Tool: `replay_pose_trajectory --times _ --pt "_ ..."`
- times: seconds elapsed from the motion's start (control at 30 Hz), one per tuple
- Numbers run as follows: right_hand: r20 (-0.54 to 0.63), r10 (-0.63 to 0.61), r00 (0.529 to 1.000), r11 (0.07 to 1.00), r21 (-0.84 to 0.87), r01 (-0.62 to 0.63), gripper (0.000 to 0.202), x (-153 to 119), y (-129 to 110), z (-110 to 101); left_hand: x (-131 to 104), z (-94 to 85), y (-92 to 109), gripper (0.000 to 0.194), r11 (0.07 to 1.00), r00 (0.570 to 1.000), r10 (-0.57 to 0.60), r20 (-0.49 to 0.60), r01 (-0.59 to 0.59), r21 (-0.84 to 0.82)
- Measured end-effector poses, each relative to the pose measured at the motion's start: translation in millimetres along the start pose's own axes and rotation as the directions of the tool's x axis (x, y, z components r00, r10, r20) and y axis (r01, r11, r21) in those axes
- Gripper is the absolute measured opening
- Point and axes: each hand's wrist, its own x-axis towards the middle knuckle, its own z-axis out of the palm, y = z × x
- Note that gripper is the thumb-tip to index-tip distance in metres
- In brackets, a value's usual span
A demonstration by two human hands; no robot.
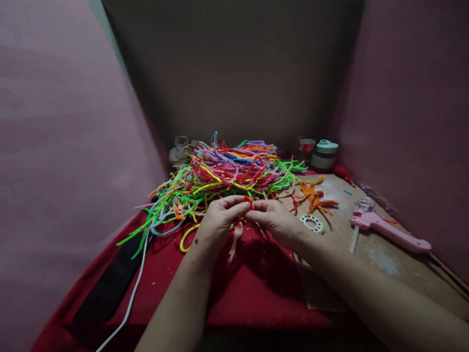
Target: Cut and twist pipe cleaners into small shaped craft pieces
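Both of my hands meet over the red cloth, just in front of a big heap of coloured pipe cleaners (234, 168). Between the fingertips is a short red pipe cleaner (248, 200), curved into a small loop. My left hand (222, 215) pinches it from the left with thumb and forefinger. From the right, my right hand (276, 217) pinches it too, its fingertips close to the left thumb. A pale pink twisted piece (237, 239) shows just below the hands; whether it touches them I cannot tell. A yellow ring (186, 239) of pipe cleaner lies beside my left wrist.
On the brown board (381, 261) at the right lie a pink glue gun (392, 230), an orange pipe-cleaner shape (314, 198) and a white tape spool (312, 223). A teal-lidded jar (324, 154) stands behind. At the left, a white cable (141, 274) crosses a black flat object (110, 281).
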Motion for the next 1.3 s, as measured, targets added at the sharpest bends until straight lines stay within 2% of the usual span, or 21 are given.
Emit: replay_pose_trajectory --times 0.13,0.27,0.33,0.4,0.43,0.47,0.53,0.57,0.6,0.63,0.67,0.77,0.83,0.93,1.13,1.23,1.3 --pt "0.054 0.015 0.998 0.999 0.046 -0.018 0.015 1 3 -3 -2 0.3 2 0.019 1.000 0.999 0.024 -0.033 -0.025 -0.010" --pt "-0.029 0.014 0.999 1.000 0.009 -0.014 0.021 2 2 -3 -4 0.9 6 0.018 1.000 1.000 0.017 -0.020 -0.017 -0.002" --pt "-0.064 0.031 0.997 0.999 -0.017 -0.032 0.023 1 1 -2 -5 2.9 6 0.016 0.996 1.000 0.022 -0.002 -0.022 0.084" --pt "-0.100 0.045 0.994 0.998 -0.033 -0.049 0.024 1 2 -2 -5 6.1 4 0.013 0.963 0.993 0.113 -0.038 -0.100 0.250" --pt "-0.114 0.047 0.992 0.998 -0.036 -0.052 0.024 2 3 -2 -5 7.9 2 0.012 0.917 0.975 0.213 -0.061 -0.178 0.357" --pt "-0.125 0.045 0.991 0.998 -0.041 -0.050 0.023 2 4 -3 -6 9.5 0 0.010 0.845 0.939 0.337 -0.068 -0.269 0.463" --pt "-0.133 0.037 0.990 0.998 -0.051 -0.044 0.022 2 5 -3 -5 11.8 -4 0.009 0.663 0.829 0.559 -0.026 -0.427 0.614" --pt "-0.130 0.034 0.991 0.998 -0.056 -0.042 0.021 2 5 -4 -5 12.4 -5 0.010 0.601 0.787 0.616 -0.001 -0.470 0.647" --pt "-0.125 0.035 0.992 0.997 -0.060 -0.043 0.020 2 4 -4 -5 12.7 -6 0.011 0.582 0.776 0.631 0.010 -0.482 0.654" --pt "-0.122 0.038 0.992 0.997 -0.060 -0.045 0.020 2 3 -3 -4 12.7 -6 0.011 0.608 0.792 0.611 0.000 -0.469 0.640" --pt "-0.115 0.042 0.993 0.997 -0.055 -0.049 0.020 2 2 -3 -4 12.5 -5 0.011 0.665 0.825 0.564 -0.029 -0.433 0.609" --pt "-0.055 0.044 0.997 0.998 -0.030 -0.046 0.019 0 -1 -1 -5 12.1 1 0.017 0.876 0.933 0.334 -0.132 -0.256 0.410" --pt "-0.014 0.042 0.999 0.999 -0.019 -0.042 0.018 -1 -2 0 -5 12.3 4 0.021 0.955 0.965 0.206 -0.165 -0.161 0.250" --pt "-0.023 0.055 0.998 0.998 -0.033 -0.055 0.018 -2 -5 1 -6 12.8 4 0.023 0.982 0.974 0.146 -0.176 -0.120 0.148" --pt "-0.062 0.065 0.996 0.998 0.006 -0.065 0.016 -3 -5 4 -4 11.5 0 0.022 0.883 0.921 0.349 -0.172 -0.262 0.388" --pt "-0.082 0.048 0.995 0.997 0.063 -0.043 0.017 0 -2 1 -3 9.5 2 0.019 0.914 0.941 0.297 -0.164 -0.231 0.333" --pt "-0.117 0.012 0.993 0.992 0.128 0.004 0.018 2 0 -2 -1 7.6 2 0.025 0.949 0.955 0.239 -0.175 -0.191 0.251"
